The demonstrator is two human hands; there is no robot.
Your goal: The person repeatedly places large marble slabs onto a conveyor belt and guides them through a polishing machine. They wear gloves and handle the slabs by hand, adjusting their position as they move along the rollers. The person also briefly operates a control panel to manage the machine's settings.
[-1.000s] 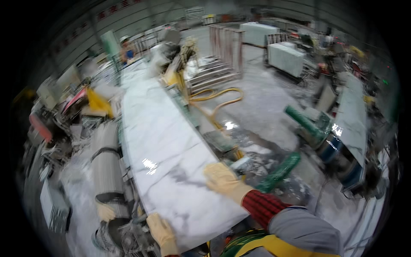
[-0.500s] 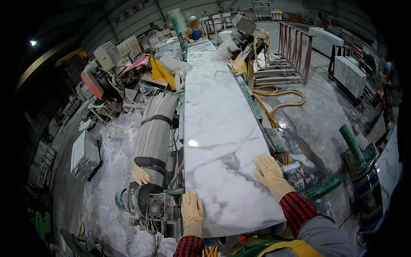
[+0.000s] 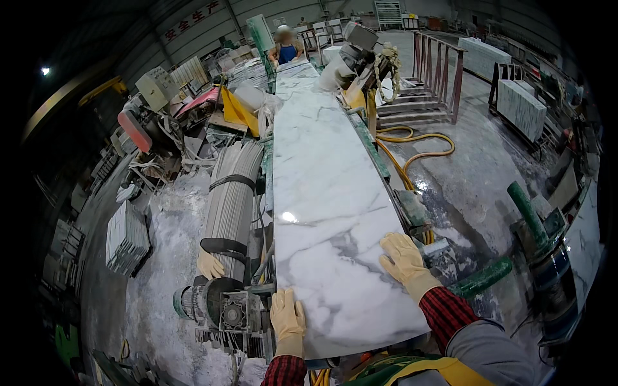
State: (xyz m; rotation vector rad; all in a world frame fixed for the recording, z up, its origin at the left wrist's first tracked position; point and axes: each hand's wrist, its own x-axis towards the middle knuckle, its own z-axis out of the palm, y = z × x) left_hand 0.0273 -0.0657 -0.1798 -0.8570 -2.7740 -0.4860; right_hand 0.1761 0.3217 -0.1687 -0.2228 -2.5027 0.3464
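A long polished slab of white stone with grey veins [image 3: 335, 193] stretches away from me on a machine bed. My left hand [image 3: 288, 316], in a cream rubber glove, lies on the slab's near left edge with its fingers stretched forward. On the right edge, a little farther up, rests my gloved right hand [image 3: 403, 258], fingers laid on the surface and thumb apart. Neither hand grips anything that I can see. At the far end of the slab stands a co-worker [image 3: 287, 49] in a blue apron and white headwear.
Left of the slab are a motor with gearbox [image 3: 215, 305], a strapped bundle of grey strips [image 3: 232, 186] and a loose glove [image 3: 210, 264]. Stacked stone tiles [image 3: 127, 238] sit on the floor. To the right lie a yellow hose [image 3: 428, 153], green rollers [image 3: 484, 278] and a metal rack [image 3: 438, 77].
The view has shifted slightly. Both my hands stay on the slab in nearly the same places. The co-worker's posture at the far end differs a little.
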